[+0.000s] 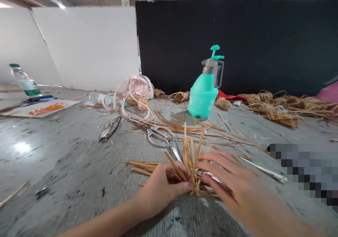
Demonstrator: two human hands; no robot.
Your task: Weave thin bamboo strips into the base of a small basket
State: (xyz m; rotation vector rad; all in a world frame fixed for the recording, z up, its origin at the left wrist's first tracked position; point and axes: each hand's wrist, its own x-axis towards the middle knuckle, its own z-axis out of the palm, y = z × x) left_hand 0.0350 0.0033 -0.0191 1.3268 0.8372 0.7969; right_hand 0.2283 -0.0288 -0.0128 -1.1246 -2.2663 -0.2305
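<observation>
Just in front of me is a partly woven bundle of bamboo strips (195, 186), with several strips sticking upward and others spreading left along the surface. My left hand (166, 184) is closed on it, thumb and fingers pinching the strips near the base. On the other side, my right hand (232, 180) has its fingers stretched out and apart, close against the upright strips; it is slightly blurred. Grey-handled scissors (161, 137) lie right behind the bundle, their blades partly hidden by the strips and hands.
A turquoise spray bottle (202, 98) stands behind the loose bamboo strips (174, 126). Several small woven pieces (281, 118) lie along the black panel (237, 43). Eyeglasses (110, 128), a pink bag (139, 87), a painted sheet (62, 112) and a water bottle (25, 80) are further left.
</observation>
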